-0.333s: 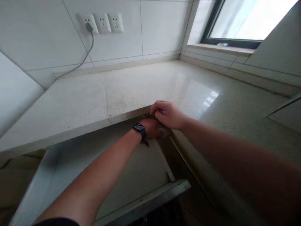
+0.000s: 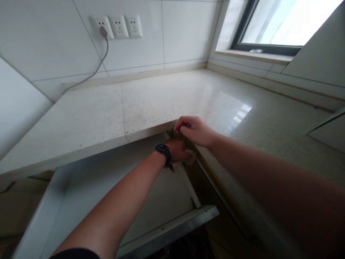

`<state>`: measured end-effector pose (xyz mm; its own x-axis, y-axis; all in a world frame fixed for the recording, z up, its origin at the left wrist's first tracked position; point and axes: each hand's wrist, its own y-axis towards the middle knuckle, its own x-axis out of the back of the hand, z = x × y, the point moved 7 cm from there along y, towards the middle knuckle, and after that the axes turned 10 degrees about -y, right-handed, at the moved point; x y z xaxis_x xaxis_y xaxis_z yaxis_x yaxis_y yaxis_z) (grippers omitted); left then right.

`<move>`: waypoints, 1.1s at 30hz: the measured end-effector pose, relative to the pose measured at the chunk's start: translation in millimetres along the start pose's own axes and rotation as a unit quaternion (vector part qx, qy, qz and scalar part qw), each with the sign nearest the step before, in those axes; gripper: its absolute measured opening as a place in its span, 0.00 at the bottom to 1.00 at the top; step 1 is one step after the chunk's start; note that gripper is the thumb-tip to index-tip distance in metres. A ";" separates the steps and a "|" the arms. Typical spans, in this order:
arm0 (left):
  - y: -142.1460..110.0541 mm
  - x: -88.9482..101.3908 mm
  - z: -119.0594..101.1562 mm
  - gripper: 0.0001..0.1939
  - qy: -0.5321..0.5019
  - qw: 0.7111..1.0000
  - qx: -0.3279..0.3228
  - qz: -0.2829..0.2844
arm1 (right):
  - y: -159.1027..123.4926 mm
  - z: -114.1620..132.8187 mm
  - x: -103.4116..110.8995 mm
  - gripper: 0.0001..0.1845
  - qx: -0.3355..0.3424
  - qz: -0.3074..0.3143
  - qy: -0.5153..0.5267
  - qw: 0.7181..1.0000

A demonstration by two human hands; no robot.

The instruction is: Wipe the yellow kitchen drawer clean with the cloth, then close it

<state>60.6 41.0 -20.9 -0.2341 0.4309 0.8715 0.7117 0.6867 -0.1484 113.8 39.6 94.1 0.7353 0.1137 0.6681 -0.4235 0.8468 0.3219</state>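
In front of you, large pale wall tiles [image 2: 134, 54] with thin dark joints carry three white sockets [image 2: 120, 27], a grey cord [image 2: 98, 68] plugged into one. Below them you have a speckled, light stone countertop [image 2: 151, 97]. To your right, a dark-framed window [image 2: 285, 25] lets in bright daylight that glints on the stone.

The left wrist wears a black smartwatch [image 2: 163, 151] (its face rectangular, faintly lit). A dark sleeve edge [image 2: 75, 253] shows.

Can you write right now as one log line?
left hand: at open drawer, with apparent pale cloth | right hand: curled at countertop edge | plug: in leftmost outlet
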 end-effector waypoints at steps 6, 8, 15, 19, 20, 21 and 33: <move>-15.6 -12.9 -19.2 0.27 0.033 0.999 -0.026 0.019 | 0.0 -1.9 -3.8 0.12 -0.001 0.022 -0.013 1.000; -20.1 -14.8 -27.0 0.27 0.034 0.999 -0.037 0.021 | 0.4 -1.0 -4.9 0.12 0.004 0.030 -0.023 0.999; -29.0 -21.3 -47.9 0.31 0.041 0.997 -0.056 0.042 | -0.1 2.7 -7.3 0.12 0.004 0.058 -0.059 0.997; -38.4 -29.0 -60.8 0.32 0.036 0.996 -0.062 0.055 | -0.1 1.1 -8.8 0.12 0.012 0.059 -0.065 0.996; -40.9 -30.6 -63.6 0.32 0.035 0.996 -0.061 0.058 | -0.1 0.8 -9.2 0.12 0.016 0.060 -0.065 0.996; -43.1 -32.1 -66.1 0.31 0.033 0.996 -0.061 0.062 | -0.1 0.7 -9.6 0.12 0.018 0.061 -0.066 0.996; -47.4 -37.3 -73.5 0.32 0.033 0.994 -0.066 0.084 | -2.2 6.7 -10.3 0.12 0.001 0.091 -0.117 0.989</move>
<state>84.3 -50.7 -12.1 -0.0637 0.4896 0.8696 0.8186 0.5241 -0.2351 103.6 33.1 91.1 0.5043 0.1396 0.8522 -0.5385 0.8223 0.1840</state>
